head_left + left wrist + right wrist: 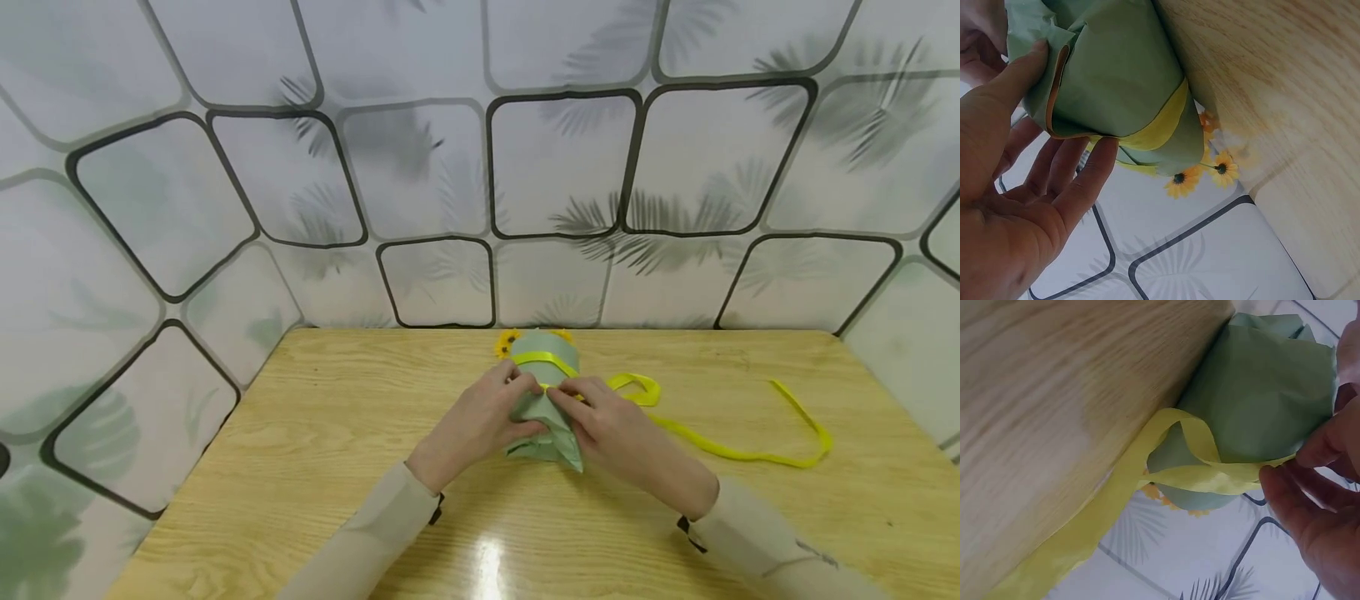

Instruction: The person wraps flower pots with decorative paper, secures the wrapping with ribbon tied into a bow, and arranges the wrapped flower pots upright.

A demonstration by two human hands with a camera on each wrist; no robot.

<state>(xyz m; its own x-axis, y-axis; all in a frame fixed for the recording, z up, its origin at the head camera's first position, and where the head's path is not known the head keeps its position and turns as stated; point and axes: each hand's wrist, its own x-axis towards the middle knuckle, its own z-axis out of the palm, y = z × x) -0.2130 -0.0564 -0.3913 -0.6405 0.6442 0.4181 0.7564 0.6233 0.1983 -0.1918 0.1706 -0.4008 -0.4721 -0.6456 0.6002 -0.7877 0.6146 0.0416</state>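
Observation:
A bouquet in pale green wrapping paper [553,427] lies on the wooden table, with yellow daisy-like flowers [1222,167] showing at its far end. Yellow ribbon [1200,478] goes round the wrapped bundle and loops beside it in the right wrist view. My left hand [486,415] holds the bouquet from the left, its thumb on the folded paper and a fingertip at the ribbon's edge. From the right, my right hand [622,423] pinches the ribbon between thumb and forefinger against the paper. Both hands' fingertips almost meet over the middle of the bundle.
The ribbon's long loose tail [750,455] curves across the table [322,467] to the right. Behind the table's far edge stands a patterned backdrop [562,167] with dark outlined squares and leaf prints.

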